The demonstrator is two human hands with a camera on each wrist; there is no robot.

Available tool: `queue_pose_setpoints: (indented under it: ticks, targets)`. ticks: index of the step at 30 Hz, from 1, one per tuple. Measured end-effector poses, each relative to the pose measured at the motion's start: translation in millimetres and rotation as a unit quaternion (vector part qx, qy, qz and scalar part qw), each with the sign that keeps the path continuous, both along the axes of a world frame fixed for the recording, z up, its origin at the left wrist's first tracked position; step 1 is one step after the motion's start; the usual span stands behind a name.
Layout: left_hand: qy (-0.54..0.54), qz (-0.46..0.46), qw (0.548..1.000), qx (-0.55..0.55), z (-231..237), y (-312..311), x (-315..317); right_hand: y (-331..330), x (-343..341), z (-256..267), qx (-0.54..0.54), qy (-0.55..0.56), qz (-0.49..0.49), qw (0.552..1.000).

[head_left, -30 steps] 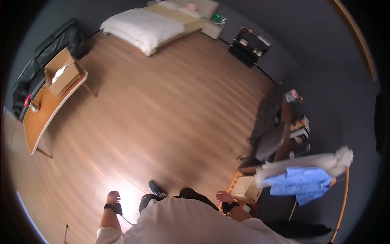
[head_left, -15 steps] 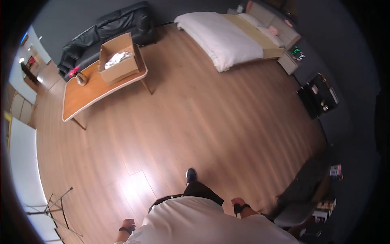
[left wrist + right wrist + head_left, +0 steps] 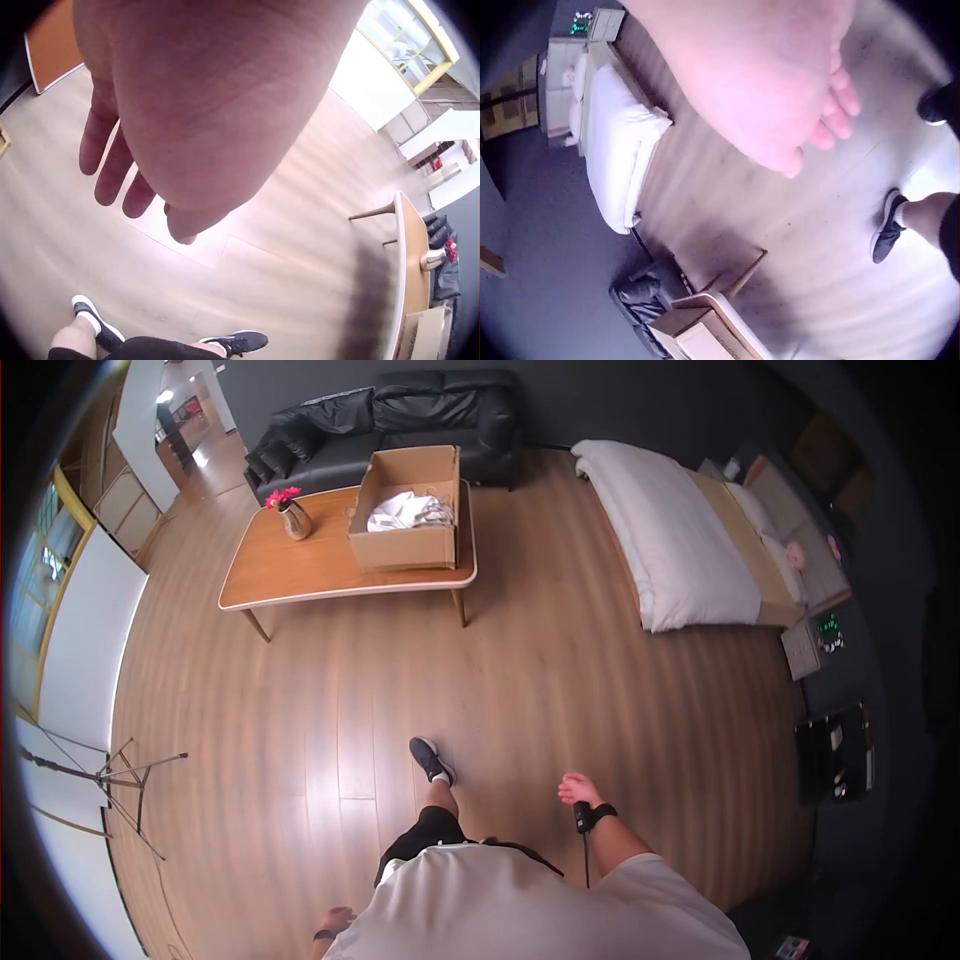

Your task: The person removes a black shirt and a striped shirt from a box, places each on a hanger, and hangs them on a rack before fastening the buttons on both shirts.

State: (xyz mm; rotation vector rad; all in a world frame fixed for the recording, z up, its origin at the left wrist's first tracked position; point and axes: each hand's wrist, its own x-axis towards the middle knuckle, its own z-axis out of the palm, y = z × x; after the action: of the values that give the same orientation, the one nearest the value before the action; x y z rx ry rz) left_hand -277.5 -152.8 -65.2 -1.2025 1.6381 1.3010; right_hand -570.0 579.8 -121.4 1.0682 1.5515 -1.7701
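Observation:
My left hand (image 3: 341, 920) hangs low beside the body, its fingers loosely bent and holding nothing; the left wrist view shows the same hand (image 3: 206, 105) above the floor. On the other side my right hand (image 3: 578, 790) swings out in front of the hip, also with nothing in it, fingers relaxed in the right wrist view. Both are far from the wooden table (image 3: 270, 565) ahead. On that table stand an uncovered cardboard box (image 3: 405, 550) with white cloth (image 3: 408, 510) inside and a metallic vase (image 3: 296, 522) with pink-red flowers.
Behind the table is a black sofa (image 3: 430, 420). A bed (image 3: 690, 560) with a white quilt is to the right, with a nightstand (image 3: 800, 648) and a black shelf unit (image 3: 838, 750) nearer. At the left a black tripod-like stand (image 3: 125, 780) stands by a white wall (image 3: 80, 630).
The view has turned left, bringing the table and box from the far left toward the middle. The clothes rack and chair at the right have gone out of view. The right hand has swung forward.

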Motion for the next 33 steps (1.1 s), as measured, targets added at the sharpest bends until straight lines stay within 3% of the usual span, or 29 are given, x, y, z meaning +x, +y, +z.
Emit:
queue_pose_setpoints:
  ticks: [3, 6, 9, 12, 15, 17, 21, 25, 29, 30, 31, 32, 33]
  targets:
    - [-0.015, -0.045, 0.999, -0.018, -54, 1, -24, -15, -70, -29, -0.024, -0.019, 0.073, 0.997]
    - [-0.062, -0.074, 0.994, -0.047, -74, 15, -86, -42, -124, -12, 0.028, -0.024, 0.14, 0.989]
    - [0.013, -0.093, 0.996, -0.007, -108, 14, -176, -65, -185, 14, 0.076, -0.032, 0.257, 0.963]
    - [0.024, 0.083, 0.989, 0.12, -132, -21, -303, -78, -256, 24, 0.143, -0.016, 0.404, 0.903]
    - [0.128, 0.082, 0.988, 0.011, -69, -29, -442, -95, -338, 41, 0.164, 0.054, 0.421, 0.89]
    - [0.182, 0.079, 0.98, -0.022, -15, -26, -524, -114, -391, 57, 0.162, 0.06, 0.369, 0.913]
    - [0.211, 0.066, 0.974, -0.044, 9, -42, -623, -146, -487, 51, 0.145, 0.06, 0.329, 0.931]
    - [0.122, 0.054, 0.988, -0.082, -7, -60, -651, -176, -588, 26, 0.156, 0.142, 0.389, 0.897]
    - [0.035, 0.147, 0.987, -0.057, 11, -52, -650, -217, -711, 55, 0.14, 0.266, 0.4, 0.866]
    - [0.043, -0.317, 0.946, -0.057, -26, -66, -624, -226, -742, 71, 0.15, 0.31, 0.412, 0.844]
    - [0.162, -0.661, 0.718, -0.146, -31, -61, -623, -236, -772, 81, 0.159, 0.32, 0.428, 0.83]
    - [0.12, -0.575, 0.796, -0.143, -14, -60, -621, -244, -798, 78, 0.103, 0.343, 0.4, 0.843]
    - [0.092, -0.524, 0.836, -0.134, 7, -52, -646, -251, -820, 83, 0.122, 0.362, 0.413, 0.827]
